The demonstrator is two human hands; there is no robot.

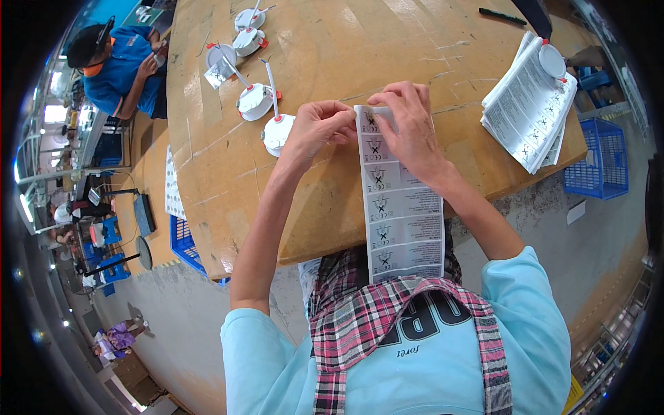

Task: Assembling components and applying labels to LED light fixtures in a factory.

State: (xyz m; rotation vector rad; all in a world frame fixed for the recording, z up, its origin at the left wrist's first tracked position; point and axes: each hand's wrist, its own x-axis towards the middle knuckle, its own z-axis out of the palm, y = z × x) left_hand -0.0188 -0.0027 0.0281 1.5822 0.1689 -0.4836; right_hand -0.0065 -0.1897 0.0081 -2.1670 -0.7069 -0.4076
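Across our wooden desk [332, 55], white fixtures [255, 104] lie at left, then our left hand [315, 135] and right hand [418, 142] pinch, fingers narrow, the top of a label strip [407, 213] overhanging the near edge, lower rows intact and seemingly left to do, open room separating it from paper sheets [523, 114] at right.

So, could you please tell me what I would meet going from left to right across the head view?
Person in a blue shirt → round white units → label strip → stack of printed sheets → right-hand blue basket.
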